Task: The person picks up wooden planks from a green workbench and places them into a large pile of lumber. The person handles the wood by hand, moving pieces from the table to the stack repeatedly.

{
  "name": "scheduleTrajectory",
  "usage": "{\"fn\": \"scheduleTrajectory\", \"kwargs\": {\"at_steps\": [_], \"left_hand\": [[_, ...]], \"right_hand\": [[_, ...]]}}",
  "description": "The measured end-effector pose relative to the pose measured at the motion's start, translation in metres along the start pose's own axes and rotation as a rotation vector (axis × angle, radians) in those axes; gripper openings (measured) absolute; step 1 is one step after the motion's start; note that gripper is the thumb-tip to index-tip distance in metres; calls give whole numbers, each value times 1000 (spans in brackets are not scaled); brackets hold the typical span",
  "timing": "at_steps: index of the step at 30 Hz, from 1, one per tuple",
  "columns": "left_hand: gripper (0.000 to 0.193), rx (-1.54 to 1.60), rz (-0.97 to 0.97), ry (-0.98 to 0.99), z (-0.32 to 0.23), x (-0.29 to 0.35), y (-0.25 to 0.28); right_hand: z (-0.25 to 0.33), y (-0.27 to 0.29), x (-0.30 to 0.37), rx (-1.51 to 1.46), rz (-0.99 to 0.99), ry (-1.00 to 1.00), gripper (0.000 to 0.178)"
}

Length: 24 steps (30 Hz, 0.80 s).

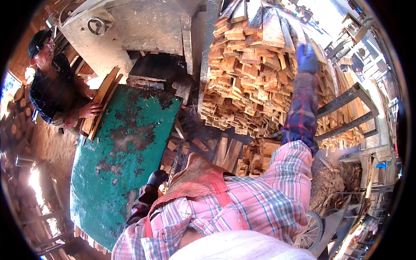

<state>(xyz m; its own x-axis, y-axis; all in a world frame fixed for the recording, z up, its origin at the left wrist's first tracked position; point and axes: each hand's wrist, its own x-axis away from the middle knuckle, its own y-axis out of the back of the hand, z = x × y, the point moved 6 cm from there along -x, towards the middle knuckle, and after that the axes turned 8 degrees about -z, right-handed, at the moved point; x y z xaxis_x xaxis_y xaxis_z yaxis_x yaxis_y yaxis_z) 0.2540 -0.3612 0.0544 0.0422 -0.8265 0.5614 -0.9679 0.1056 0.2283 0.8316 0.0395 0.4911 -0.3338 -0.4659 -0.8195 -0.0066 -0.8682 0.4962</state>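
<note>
My right arm reaches far forward over a tall stack of sawn boards (247, 69). At its end my right hand (307, 60), in a blue glove, rests on the stack's upper right side, its fingers stretched forward and slightly apart. No board shows lifted in it. Low and close to my body, my left hand (157, 177) wears a dark glove. It is beside the right edge of a green worn tabletop (104, 182); its fingers are too dark to make out. Across the tabletop, a co-worker (52, 86) has both hands on a few narrow bark-edged boards (102, 104) lying at its far left corner.
A large pale machine housing with a handwheel (97, 26) stands beyond the tabletop. A metal frame (346, 108) juts out right of the stack. Offcuts (227, 151) lie on the floor between table and stack. A spoked wheel (313, 229) is at lower right. Logs (17, 117) are piled far left.
</note>
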Motion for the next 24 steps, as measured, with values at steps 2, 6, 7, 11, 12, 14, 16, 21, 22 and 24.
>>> {"fn": "scheduleTrajectory", "kwargs": {"at_steps": [2,6,7,11,12,14,16,21,22,24], "left_hand": [[29,-26,-3,-28,-6,-10,-5],[38,63,-66,-168,-88,-28,-27],[40,101,-58,-203,-98,-30,-27],[33,105,-15,-254,-84,-26,-29],[31,-49,-74,-200,-68,-23,-26],[30,68,-163,-180,-50,9,-18],[30,16,-167,-135,-12,22,-8],[30,-158,-225,-8,39,59,15],[31,-135,-273,-1,41,64,21],[32,-91,-358,8,24,77,26]], "right_hand": [[20,18,16,-27,-137,108,54],[1,20,12,-109,-220,78,48],[1,19,13,-109,-255,81,45],[-10,-3,-1,52,-258,39,40],[-9,-11,-5,16,-276,145,40],[61,46,28,-174,-619,259,34],[125,84,47,-324,-560,490,34],[184,54,59,-100,-534,732,27],[186,49,60,-41,-558,721,27],[181,28,54,34,-561,703,28]]}}
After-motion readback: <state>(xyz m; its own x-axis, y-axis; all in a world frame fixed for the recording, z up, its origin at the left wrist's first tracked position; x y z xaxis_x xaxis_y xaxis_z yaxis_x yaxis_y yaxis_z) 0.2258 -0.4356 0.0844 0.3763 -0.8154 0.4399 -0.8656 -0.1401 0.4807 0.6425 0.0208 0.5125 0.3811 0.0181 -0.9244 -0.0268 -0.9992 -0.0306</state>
